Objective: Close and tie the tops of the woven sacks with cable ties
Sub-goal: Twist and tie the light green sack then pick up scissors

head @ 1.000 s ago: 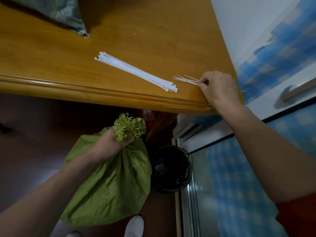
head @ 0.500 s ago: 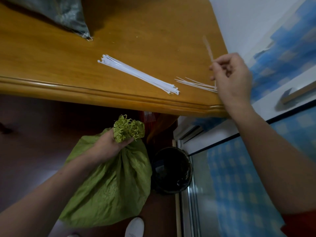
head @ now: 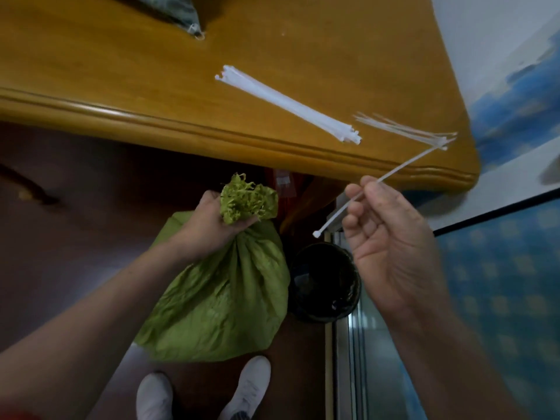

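Green sack (head: 218, 298), beside bin (head: 325, 283), gripped by left hand (head: 212, 228); right hand (head: 391, 237) pinches 1 tie (head: 403, 165).

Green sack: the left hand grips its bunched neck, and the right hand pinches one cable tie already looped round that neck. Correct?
Not quite. The head view shows the cable tie is not looped round the neck: the right hand pinches it straight, in the air, apart from the green sack. The left hand does grip the bunched neck.
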